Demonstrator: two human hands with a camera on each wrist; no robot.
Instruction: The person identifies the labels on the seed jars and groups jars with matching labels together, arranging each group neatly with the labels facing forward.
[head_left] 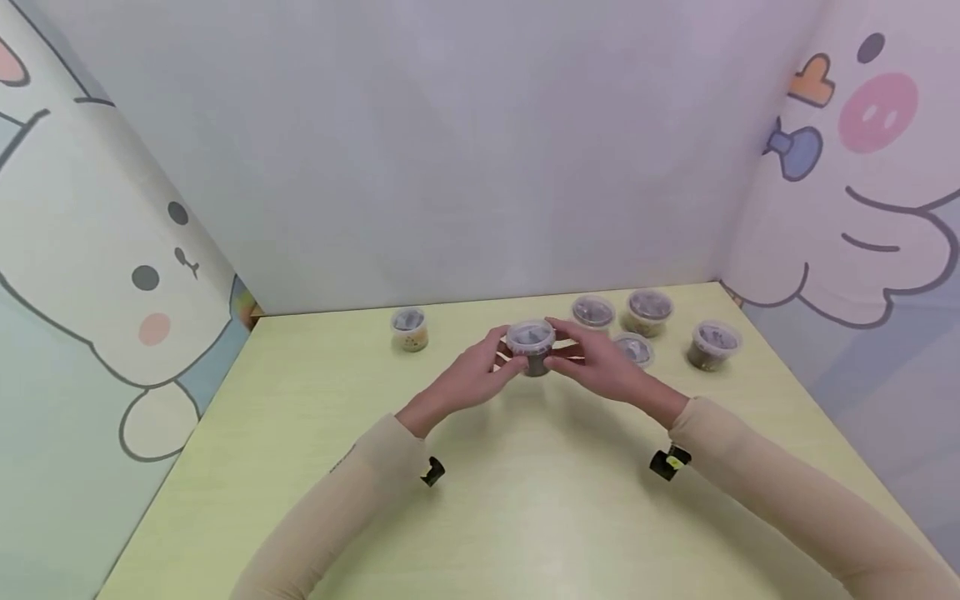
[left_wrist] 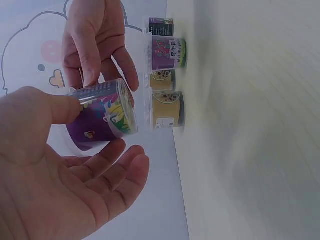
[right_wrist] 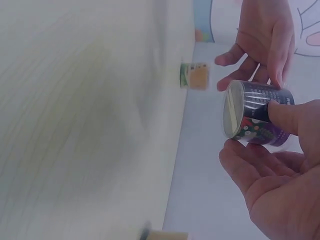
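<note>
Both hands hold a small lidded plastic tub [head_left: 534, 340] just above the table, near the middle of the head view. Its wrapper is purple with printed leaves and flowers, and the left wrist view shows that side of the tub [left_wrist: 102, 117]. My left hand [head_left: 477, 371] grips it from the left, thumb on the near side and fingers round the far side. From the right, my right hand [head_left: 602, 361] grips it the same way. A dark panel of small print shows on the tub [right_wrist: 260, 107] in the right wrist view.
Right of the hands, several similar lidded tubs stand in a group, among them a purple-wrapped tub [left_wrist: 167, 52] and a tan one [left_wrist: 166, 109]. Another tub [head_left: 410, 330] stands apart at the left. The pale yellow table [head_left: 525, 517] meets a light backdrop [head_left: 465, 167].
</note>
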